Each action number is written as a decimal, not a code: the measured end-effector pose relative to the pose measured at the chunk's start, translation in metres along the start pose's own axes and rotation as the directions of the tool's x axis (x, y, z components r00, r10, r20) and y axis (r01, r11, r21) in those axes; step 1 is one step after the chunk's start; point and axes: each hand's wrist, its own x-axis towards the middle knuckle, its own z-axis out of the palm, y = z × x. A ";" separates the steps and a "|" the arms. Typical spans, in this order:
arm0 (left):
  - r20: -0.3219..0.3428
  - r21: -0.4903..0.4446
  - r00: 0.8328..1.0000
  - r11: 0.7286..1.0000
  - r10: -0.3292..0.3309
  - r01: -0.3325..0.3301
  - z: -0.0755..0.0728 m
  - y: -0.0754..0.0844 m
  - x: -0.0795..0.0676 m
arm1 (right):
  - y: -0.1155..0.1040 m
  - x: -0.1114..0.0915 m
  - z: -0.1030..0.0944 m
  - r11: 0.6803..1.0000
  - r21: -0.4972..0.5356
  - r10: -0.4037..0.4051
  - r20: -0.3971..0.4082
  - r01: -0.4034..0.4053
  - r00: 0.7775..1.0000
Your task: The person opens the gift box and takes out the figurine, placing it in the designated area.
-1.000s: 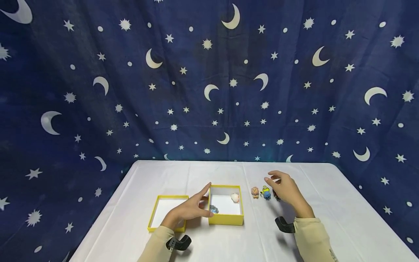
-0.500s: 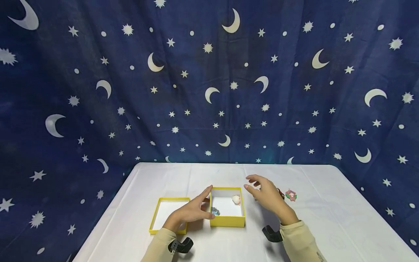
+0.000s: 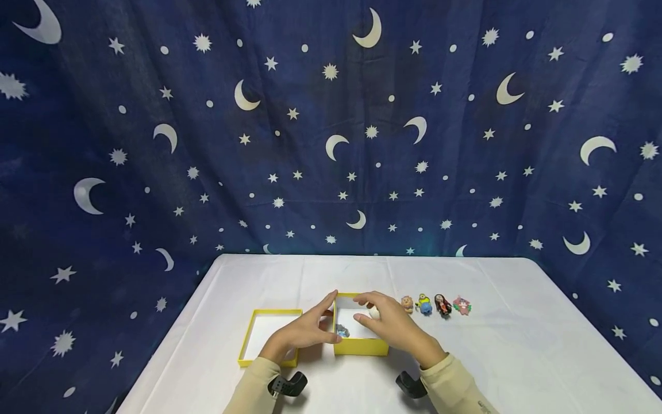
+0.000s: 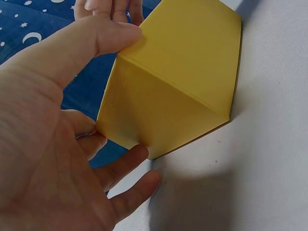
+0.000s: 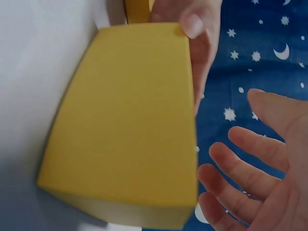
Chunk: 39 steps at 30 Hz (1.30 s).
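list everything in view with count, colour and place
box: 1, yellow, white inside, centre
lid: 1, yellow, white inside, left of box
toys in box: 2, blue-grey one, white one
toys right of box: 4, tan one, yellow-blue one, black-red one, pink-green one
table: 1, white, below
curtain: 1, navy with moons and stars, behind
wrist devices: 2, black, worn
sleeves: 2, beige, worn
left hand: 1, holding box
right hand: 1, above box's right

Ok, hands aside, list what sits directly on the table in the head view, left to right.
Shallow yellow-rimmed lid, deeper yellow box, tan figurine, yellow-and-blue figurine, dark-haired figurine, pink-and-green figurine.
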 end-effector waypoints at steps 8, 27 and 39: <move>0.003 0.000 1.000 1.000 0.011 -0.011 -0.001 -0.001 0.000 | 0.000 0.006 0.010 0.996 0.033 -0.084 0.104 0.081 0.991; 0.021 -0.027 1.000 1.000 0.011 -0.011 -0.003 -0.003 0.002 | 0.010 0.036 0.018 0.976 0.065 -0.216 0.445 0.210 0.869; 0.020 -0.018 1.000 1.000 0.016 -0.016 -0.003 -0.002 0.002 | 0.006 0.047 0.029 0.993 0.076 -0.114 0.524 0.087 0.844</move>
